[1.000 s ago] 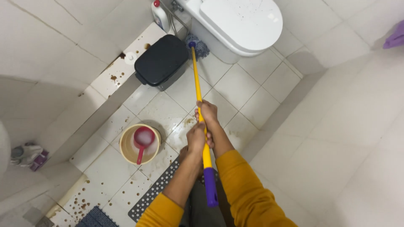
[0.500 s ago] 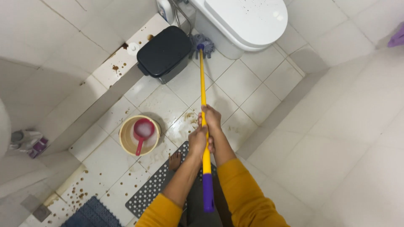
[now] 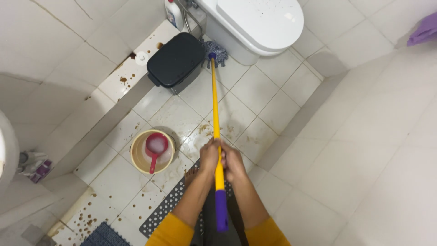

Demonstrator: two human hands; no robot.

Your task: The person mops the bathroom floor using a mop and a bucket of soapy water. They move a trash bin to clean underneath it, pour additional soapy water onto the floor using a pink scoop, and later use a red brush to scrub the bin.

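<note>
I hold a long mop with a yellow handle and a purple end grip. Both hands clasp the handle side by side near its lower part: my left hand on the left, my right hand on the right. The grey-blue mop head lies on the tiled floor at the base of the white toilet, next to a black pedal bin. My sleeves are mustard yellow.
A beige bucket holding a red scoop stands left of my hands. Brown stains dot the white floor tiles. A perforated grey mat lies under my feet. A white bottle stands behind the bin.
The mop head has slid a little further toward the toilet base, between bin and toilet. My hands keep the same grip on the handle.
</note>
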